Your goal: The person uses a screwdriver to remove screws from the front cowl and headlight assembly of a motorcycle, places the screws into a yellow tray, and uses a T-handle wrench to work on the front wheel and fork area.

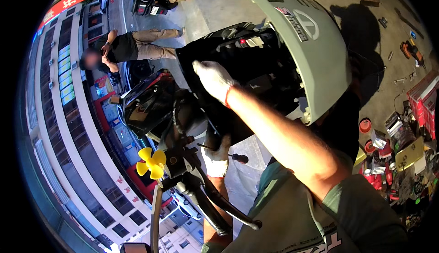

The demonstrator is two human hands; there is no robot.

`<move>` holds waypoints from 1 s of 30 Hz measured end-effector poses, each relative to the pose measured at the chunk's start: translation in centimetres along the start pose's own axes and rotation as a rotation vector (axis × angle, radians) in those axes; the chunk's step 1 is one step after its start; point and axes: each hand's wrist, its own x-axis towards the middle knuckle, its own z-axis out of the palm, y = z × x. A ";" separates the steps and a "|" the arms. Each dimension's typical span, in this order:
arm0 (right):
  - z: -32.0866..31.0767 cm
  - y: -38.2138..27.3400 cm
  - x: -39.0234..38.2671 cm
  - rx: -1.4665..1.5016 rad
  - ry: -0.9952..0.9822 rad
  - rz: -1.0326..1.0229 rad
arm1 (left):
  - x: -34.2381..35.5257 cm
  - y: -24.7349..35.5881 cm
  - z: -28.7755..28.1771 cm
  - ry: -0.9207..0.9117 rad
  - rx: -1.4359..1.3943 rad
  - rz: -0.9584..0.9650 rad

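My right hand (214, 78), in a white work glove, presses against the black inner side of a scooter's front body (238, 56), under its pale grey-green front cover (297, 38) that is tipped away. My left hand (216, 156), also gloved, grips a screwdriver (238, 157) with a black handle, lower down beside the steering column. The scooter's handlebar with its brake lever (219, 202) lies just below the left hand. A small yellow toy propeller (152, 162) is fixed near the handlebar.
Another person (123, 47) in a dark top and tan trousers stands at the upper left. Tools and bolts (409, 52) are scattered over the concrete floor at the right. Red boxes, cans and small parts (393, 152) are piled at the right edge.
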 end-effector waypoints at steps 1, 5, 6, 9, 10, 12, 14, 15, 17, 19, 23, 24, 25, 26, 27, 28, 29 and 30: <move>-0.8 0.1 -1.0 -0.027 0.104 -0.129 | 1.5 -0.4 -0.1 -0.035 -0.021 0.006; -1.6 6.7 -6.1 0.198 0.266 -0.331 | 0.9 -1.3 1.0 -0.013 -0.093 0.074; -2.0 7.8 -7.2 -0.006 0.192 -0.139 | 0.5 -1.1 0.5 -0.012 -0.063 0.050; -2.4 11.0 -7.7 -0.246 -0.032 -0.119 | 1.0 -0.3 0.3 -0.036 0.018 0.022; -2.3 10.9 -7.6 -0.249 -0.080 -0.112 | 1.1 -0.1 0.1 -0.064 -0.005 0.017; -1.5 10.3 -7.0 -0.253 -0.183 -0.105 | 1.3 1.0 0.2 -0.053 0.012 -0.034; -1.1 10.0 -7.1 -0.104 -0.186 -0.114 | 1.4 0.8 0.3 -0.012 0.031 -0.031; -1.0 9.6 -7.2 -0.030 -0.187 -0.118 | 1.5 0.7 0.3 0.009 0.041 -0.031; -1.0 9.0 -7.0 -0.068 -0.179 -0.098 | 1.6 1.3 0.5 0.004 0.103 -0.037; -0.7 9.2 -6.5 -0.077 -0.150 -0.118 | 1.9 1.6 0.8 0.019 0.164 -0.022; 0.5 11.1 -5.2 0.008 -0.118 -0.175 | 2.2 0.9 0.5 0.019 0.104 -0.001; 0.6 11.2 -5.1 0.039 -0.128 -0.178 | 2.1 1.2 0.7 0.018 0.095 -0.010; 0.6 11.3 -5.1 0.058 -0.139 -0.185 | 2.0 1.2 0.8 0.016 0.087 -0.019; 0.6 11.5 -5.0 0.077 -0.150 -0.192 | 2.0 1.2 0.8 0.023 0.099 -0.016; 0.5 11.5 -5.1 0.097 -0.158 -0.199 | 2.0 1.1 0.7 0.028 0.111 -0.012; 0.5 11.5 -5.1 0.136 -0.180 -0.177 | 2.0 1.1 0.6 0.033 0.123 -0.009; 0.4 11.5 -5.1 0.175 -0.201 -0.155 | 2.0 1.0 0.5 0.029 0.119 -0.004; 0.4 11.6 -5.1 0.213 -0.224 -0.133 | 2.0 1.1 0.5 0.025 0.114 0.001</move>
